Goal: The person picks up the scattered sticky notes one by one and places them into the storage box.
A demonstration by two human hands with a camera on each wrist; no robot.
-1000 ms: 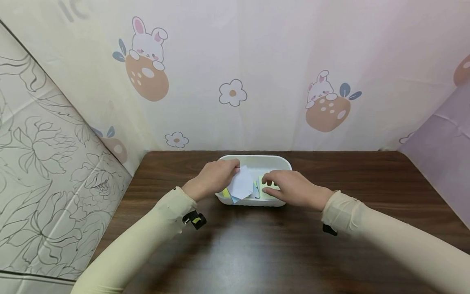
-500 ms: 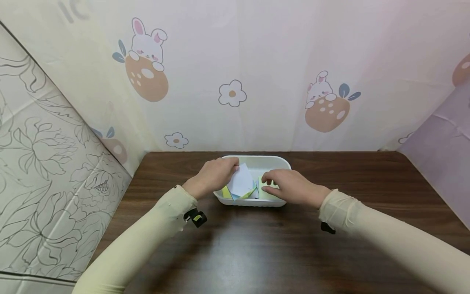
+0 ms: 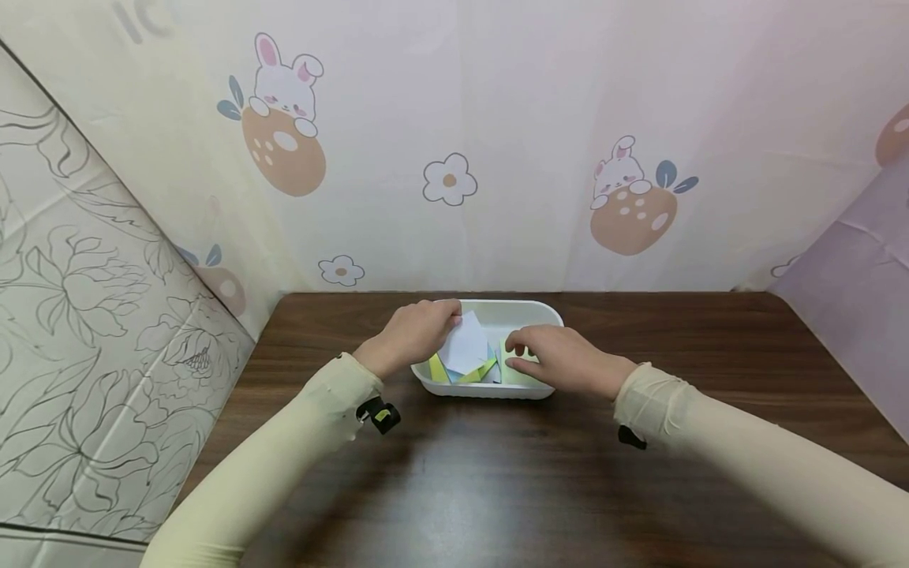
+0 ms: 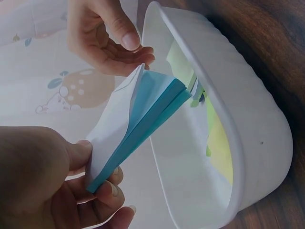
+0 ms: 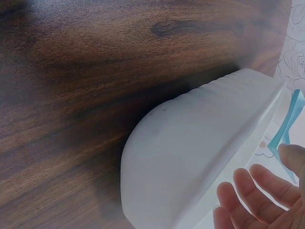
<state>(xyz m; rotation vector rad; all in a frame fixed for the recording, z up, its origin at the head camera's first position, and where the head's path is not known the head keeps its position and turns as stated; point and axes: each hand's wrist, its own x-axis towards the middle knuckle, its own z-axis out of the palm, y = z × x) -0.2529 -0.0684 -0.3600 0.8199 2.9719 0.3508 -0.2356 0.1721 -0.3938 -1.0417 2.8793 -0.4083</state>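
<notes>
My left hand (image 3: 412,335) pinches a folded piece of paper (image 4: 112,126), white outside with blue pleats fanned along one edge. Thumb and fingers grip its lower end in the left wrist view. Under it stands a white plastic bin (image 3: 490,391) with rounded corners. My right hand (image 3: 564,361) hovers over the bin's right part, its fingers loosely bent with nothing between them. In the left wrist view, the right fingertips (image 4: 147,57) are close by the paper's upper tip. Inside the bin lie a yellow paper piece (image 4: 220,148) and a pale green one (image 4: 178,67).
The bin rests on a dark wood-grain table (image 3: 454,481), close to its back edge. A pale curtain (image 3: 525,95) printed with rabbits and flowers hangs behind. Cloth with line-drawn flowers (image 3: 92,315) covers the left side.
The left hand has tilted the folded paper and drawn it slightly back and left, baring more of the yellow-green paper in the bin. The right hand has barely moved.
</notes>
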